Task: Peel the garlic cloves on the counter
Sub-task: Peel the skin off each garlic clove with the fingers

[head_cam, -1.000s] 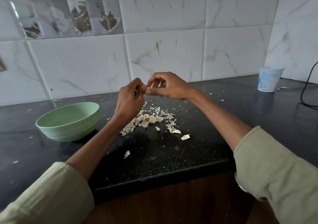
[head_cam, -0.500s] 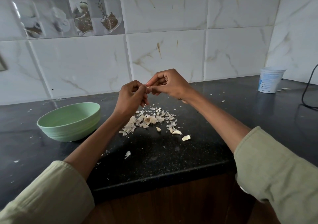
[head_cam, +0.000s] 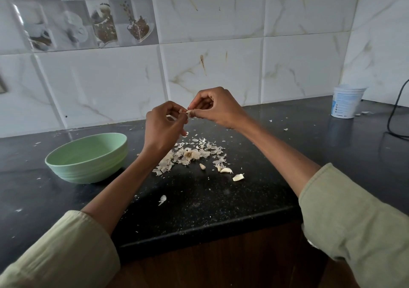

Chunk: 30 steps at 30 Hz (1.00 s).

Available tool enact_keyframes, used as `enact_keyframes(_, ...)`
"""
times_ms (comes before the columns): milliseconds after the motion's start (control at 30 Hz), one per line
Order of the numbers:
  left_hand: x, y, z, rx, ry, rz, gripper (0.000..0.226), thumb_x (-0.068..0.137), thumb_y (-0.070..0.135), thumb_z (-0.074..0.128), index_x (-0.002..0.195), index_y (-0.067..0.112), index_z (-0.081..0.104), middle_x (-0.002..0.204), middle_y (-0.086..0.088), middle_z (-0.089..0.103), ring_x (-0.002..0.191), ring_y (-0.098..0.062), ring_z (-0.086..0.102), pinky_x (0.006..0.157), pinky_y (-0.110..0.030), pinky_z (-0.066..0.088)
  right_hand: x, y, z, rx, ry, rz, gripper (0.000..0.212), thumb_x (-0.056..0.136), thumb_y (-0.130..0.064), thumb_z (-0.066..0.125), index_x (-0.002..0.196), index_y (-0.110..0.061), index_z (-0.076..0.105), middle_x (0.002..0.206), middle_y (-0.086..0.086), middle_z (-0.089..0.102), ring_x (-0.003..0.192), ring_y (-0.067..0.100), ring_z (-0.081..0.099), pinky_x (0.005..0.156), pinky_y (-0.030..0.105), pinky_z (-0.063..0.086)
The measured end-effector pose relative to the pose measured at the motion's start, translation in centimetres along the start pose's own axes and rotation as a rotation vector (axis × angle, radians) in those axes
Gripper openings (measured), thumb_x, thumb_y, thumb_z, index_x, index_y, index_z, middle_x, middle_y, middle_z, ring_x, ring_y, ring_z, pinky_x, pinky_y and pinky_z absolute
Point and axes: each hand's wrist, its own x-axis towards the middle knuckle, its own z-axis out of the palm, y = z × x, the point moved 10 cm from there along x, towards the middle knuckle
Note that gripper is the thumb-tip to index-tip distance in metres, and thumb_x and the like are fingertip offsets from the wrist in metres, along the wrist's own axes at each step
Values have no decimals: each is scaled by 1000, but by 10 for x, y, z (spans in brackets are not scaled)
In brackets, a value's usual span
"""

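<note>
Head view is showing both hands raised together above the middle of the black counter [head_cam: 221, 199], clear of its surface. The left hand [head_cam: 162, 130] is pinching one small garlic clove [head_cam: 188, 111] between thumb and fingertips, the remaining fingers curling loosely toward the palm. The right hand [head_cam: 218, 108] is closing thumb and forefinger on the same clove from the other side; its other fingers are curling in. This looks like one hand steadying the clove while the other is working at the skin, though which part of the skin is lifting is too small to tell.

Directly below the hands, a heap of peelings [head_cam: 190, 154] is lying mid-counter, probably because the skins are falling straight down from the working position. Loose cloves [head_cam: 225, 170] are lying just in front of that heap, toward the front edge and within reach of the right hand; whether they are peeled cannot be told. One stray flake [head_cam: 162, 199] is lying nearer the front edge.

A green bowl [head_cam: 87, 157] is standing toward the counter's left, near the left forearm, presumably placed to receive finished cloves; no clove is visible inside it. A white tub [head_cam: 346, 101] is standing at the far right corner, beside a black cable [head_cam: 396, 115], both well apart from the work.
</note>
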Motion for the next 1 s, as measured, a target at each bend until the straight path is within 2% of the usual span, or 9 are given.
enact_keyframes(133,-1,5,-3,13,26,22,7,95,18,71,92,13,74,79,-3,76,56,-21,73,61,-45,63,-1,-4,-1,-12,18,-26,11,84,-11,86,92,-11,79,83,-3,79,80,12,76,75,27,61)
enact_keyframes(233,-2,10,-4,47,39,47,9,94,20,73,90,12,75,78,-3,75,55,-17,73,61,-49,63,-1,-7,-1,-18,21,-37,11,84,-11,86,92,-10,79,83,-2,79,79,11,76,74,24,60)
enact_keyframes(400,-4,12,-10,87,94,42,13,90,25,79,86,13,75,71,0,74,54,-12,72,63,-44,63,0,-8,0,40,5,-49,15,84,-14,88,94,-7,80,87,1,80,82,15,77,80,32,63)
enact_keyframes(600,-6,17,-16,105,147,79,22,88,34,83,79,17,72,63,3,72,54,-9,71,63,-39,62,0,-7,2,170,-17,-40,16,86,-8,85,98,0,79,89,10,79,82,18,75,84,35,63)
enact_keyframes(833,-8,13,-12,30,126,33,21,88,27,83,80,13,69,67,-1,73,57,-13,74,63,-47,62,1,3,14,299,-68,38,18,90,-3,79,107,4,76,94,19,78,86,21,74,84,31,62)
enact_keyframes(900,-7,12,-11,-7,97,22,20,89,27,83,83,12,70,71,-2,73,60,-16,75,64,-44,63,1,7,15,361,-86,74,19,91,-2,78,109,4,76,99,22,77,91,24,74,87,32,62)
enact_keyframes(1000,-3,14,-5,-102,32,22,14,95,22,75,90,9,71,76,-7,73,65,-22,75,61,-38,62,-2,14,14,516,-118,180,16,93,0,74,109,1,73,103,21,77,94,20,74,85,25,60)
